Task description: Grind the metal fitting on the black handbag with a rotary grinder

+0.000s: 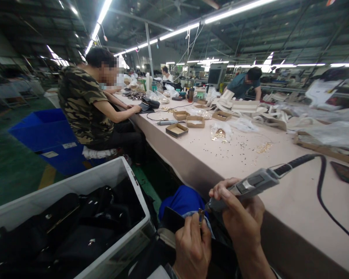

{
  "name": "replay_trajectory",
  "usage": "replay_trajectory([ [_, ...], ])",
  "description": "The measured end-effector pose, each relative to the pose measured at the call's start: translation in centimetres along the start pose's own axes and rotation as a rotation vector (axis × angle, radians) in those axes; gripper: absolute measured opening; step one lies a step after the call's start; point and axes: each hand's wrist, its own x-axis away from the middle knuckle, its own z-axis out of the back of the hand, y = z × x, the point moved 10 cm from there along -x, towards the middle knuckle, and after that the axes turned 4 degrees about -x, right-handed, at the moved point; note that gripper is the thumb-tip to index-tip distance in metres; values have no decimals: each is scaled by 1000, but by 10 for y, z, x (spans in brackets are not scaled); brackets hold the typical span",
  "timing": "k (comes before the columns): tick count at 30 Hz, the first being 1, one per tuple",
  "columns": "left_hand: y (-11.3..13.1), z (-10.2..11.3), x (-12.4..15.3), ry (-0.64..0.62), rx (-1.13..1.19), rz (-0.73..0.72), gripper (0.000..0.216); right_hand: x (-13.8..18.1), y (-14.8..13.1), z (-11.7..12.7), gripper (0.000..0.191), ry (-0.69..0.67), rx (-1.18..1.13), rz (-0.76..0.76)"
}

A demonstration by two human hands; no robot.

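Near left, bags (84, 240) lie in a bin (133, 242); farther right, boxes (182, 133) sit on the bench (293, 186), beyond the handheld tool (253, 184).

Head view: from wearer's head, forward and down.
Grey tool (254, 183): close to lens.
Bench (296, 193): recedes, far end seemingly blurred.

No words, numbers or brand names can be read. Two white labels (69, 145), one slightly higher than the other, are on the blue bin (37, 133) behind the seated person (81, 97), too small and blurred to make out. Any lettering on the grey power tool (254, 183) in the right hand (242, 217) is illegible too.
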Motion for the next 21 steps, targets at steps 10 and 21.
replay_trajectory([
  [10, 8, 2, 3, 8, -15, -78, 16, 14, 6, -27, 12, -292, 109, -74],
  [21, 11, 2, 4, 11, -80, -61, 19, 15, 5, -16, 12, -148, 129, -8],
])
